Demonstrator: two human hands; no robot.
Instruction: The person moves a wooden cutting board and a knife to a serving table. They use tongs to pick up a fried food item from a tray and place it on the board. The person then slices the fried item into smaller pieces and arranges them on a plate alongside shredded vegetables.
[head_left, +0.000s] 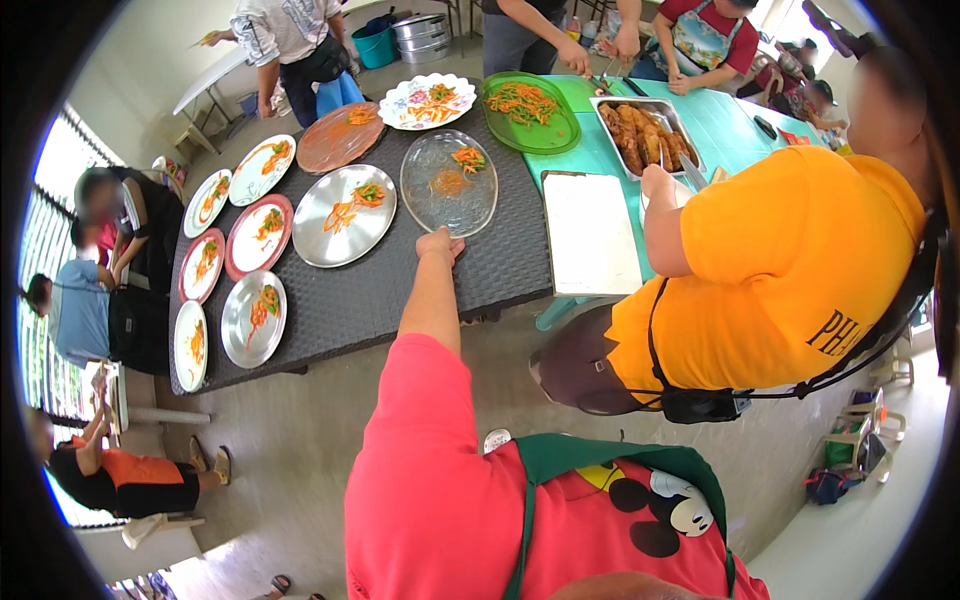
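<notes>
My left hand (441, 246) grips the near rim of a clear oval glass plate (431, 204) on the dark woven-pattern table (495, 262). Shredded orange and green vegetables (469, 158) sit near its upper right, with an orange smear at its middle. My right hand is out of view. Left of the glass plate lies a round metal platter (315, 236) with a similar heap and orange sauce. Above it are a scalloped floral plate (405, 112) and a reddish-brown round board (330, 146) that looks wrapped in film.
Several garnished plates (247, 251) fill the table's left side. A green tray (566, 142) holds shredded vegetables; a metal pan (686, 142) holds browned food. A white board (589, 232) lies nearby. A person in orange (795, 217) stands close on my right; others work across the table.
</notes>
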